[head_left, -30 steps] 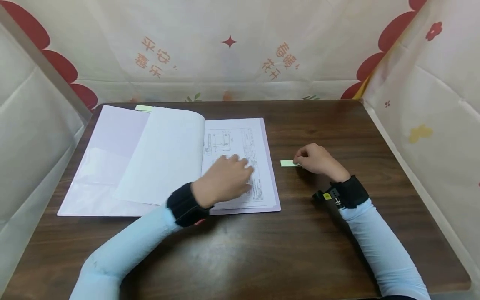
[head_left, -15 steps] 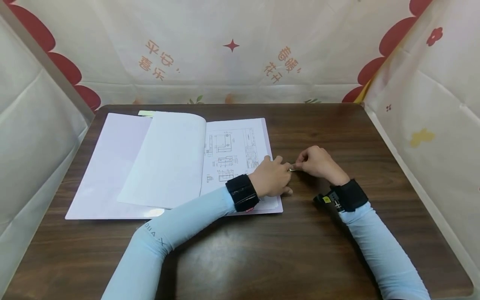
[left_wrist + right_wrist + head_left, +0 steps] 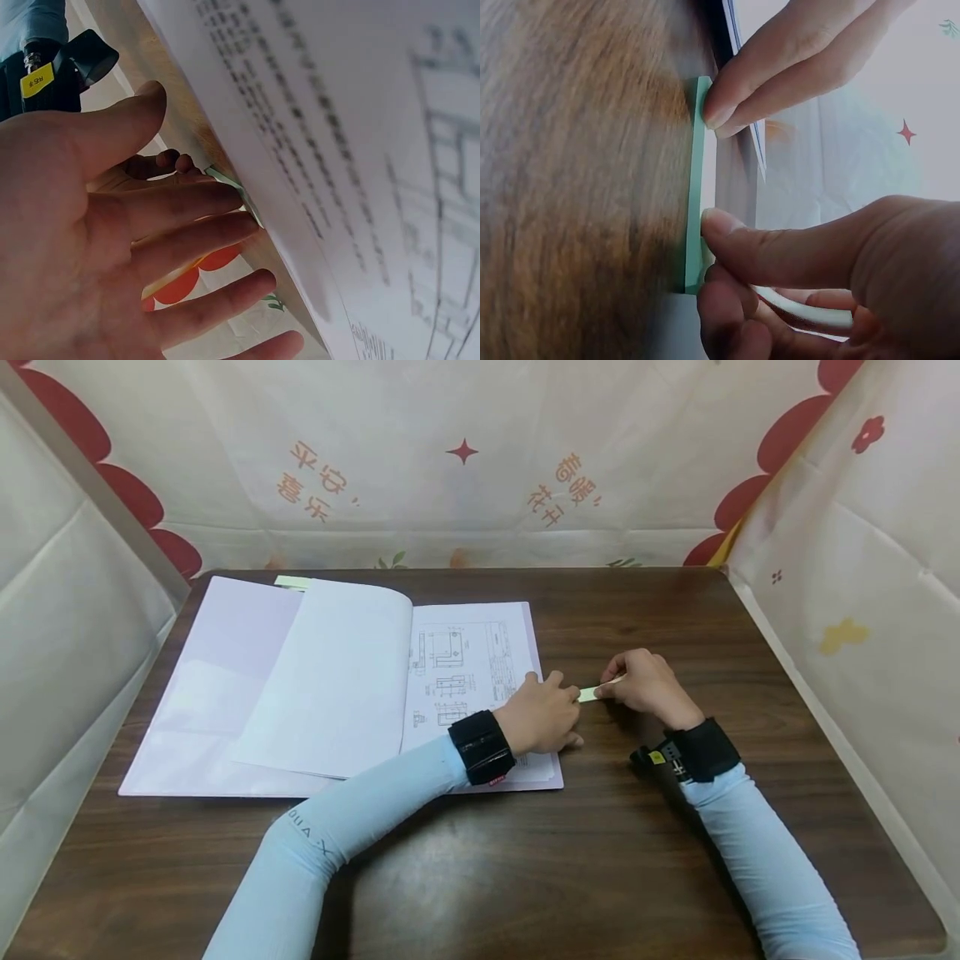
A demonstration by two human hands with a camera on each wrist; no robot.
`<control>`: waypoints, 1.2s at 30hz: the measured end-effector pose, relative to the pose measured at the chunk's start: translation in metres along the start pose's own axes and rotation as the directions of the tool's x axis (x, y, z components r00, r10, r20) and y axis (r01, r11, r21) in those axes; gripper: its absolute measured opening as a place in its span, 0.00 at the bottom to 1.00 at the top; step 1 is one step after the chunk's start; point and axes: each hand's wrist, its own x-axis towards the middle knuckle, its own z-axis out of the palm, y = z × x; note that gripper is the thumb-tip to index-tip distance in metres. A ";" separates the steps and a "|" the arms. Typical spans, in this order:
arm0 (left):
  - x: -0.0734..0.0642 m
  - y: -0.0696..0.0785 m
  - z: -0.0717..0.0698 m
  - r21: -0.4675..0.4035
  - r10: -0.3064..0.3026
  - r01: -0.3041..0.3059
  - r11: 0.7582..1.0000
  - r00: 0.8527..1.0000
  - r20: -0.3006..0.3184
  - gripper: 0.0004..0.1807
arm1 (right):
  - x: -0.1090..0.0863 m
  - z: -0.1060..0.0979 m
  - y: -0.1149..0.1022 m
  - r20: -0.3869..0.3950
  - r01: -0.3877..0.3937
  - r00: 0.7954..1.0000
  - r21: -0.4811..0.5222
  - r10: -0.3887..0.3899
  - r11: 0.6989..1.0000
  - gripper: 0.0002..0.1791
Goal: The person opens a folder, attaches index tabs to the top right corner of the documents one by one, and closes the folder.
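Right of the open booklet, a light green sticky note pad (image 3: 587,695) lies on the table between both hands. My left hand (image 3: 542,714) reaches over the booklet's right edge; its straight fingertips (image 3: 724,112) press one end of the pad. My right hand (image 3: 643,681) is at the other end, thumb (image 3: 727,229) against the pad, and pinches a sticky note whose lifted strip (image 3: 802,309) bends back among its fingers. In the left wrist view the left fingers (image 3: 195,202) are spread, with the pad (image 3: 225,178) partly hidden beyond them. The booklet's drawing page (image 3: 480,652) is partly covered by the left hand.
The booklet's lavender cover (image 3: 202,693) and a turned white page (image 3: 330,685) spread to the left. Another green paper piece (image 3: 291,582) shows behind the page's top edge. A dark wooden table (image 3: 480,877) carries everything; a patterned cloth (image 3: 420,493) hangs behind.
My left hand moved right from over the drawing page to the pad's left end. The right hand lifted the strip's end up from the pad.
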 end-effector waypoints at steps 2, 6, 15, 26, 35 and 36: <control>0.000 0.000 0.000 0.001 -0.002 0.002 1.000 1.000 0.001 0.31 | 0.000 0.000 0.001 0.005 -0.005 1.000 0.007 0.005 1.000 0.09; 0.000 -0.001 0.001 -0.024 -0.007 0.008 1.000 1.000 0.009 0.31 | 0.001 0.000 0.003 0.020 -0.011 1.000 0.026 0.011 1.000 0.08; -0.001 -0.002 0.000 -0.040 -0.003 0.003 0.999 1.000 0.003 0.30 | 0.004 -0.005 0.010 0.033 -0.009 0.999 0.044 0.007 0.999 0.08; -0.002 -0.001 0.001 -0.044 -0.003 0.003 0.999 1.000 -0.002 0.31 | 0.001 -0.027 0.028 0.099 -0.031 0.995 0.071 0.024 0.997 0.13; -0.005 0.001 -0.001 -0.037 -0.010 0.010 0.999 1.000 0.010 0.34 | -0.006 -0.042 0.034 -0.018 -0.042 0.999 0.043 0.043 0.998 0.13; -0.005 0.001 -0.002 -0.035 -0.010 0.010 0.999 1.000 0.009 0.34 | -0.006 -0.042 0.033 -0.035 -0.044 0.998 0.051 0.045 0.998 0.12</control>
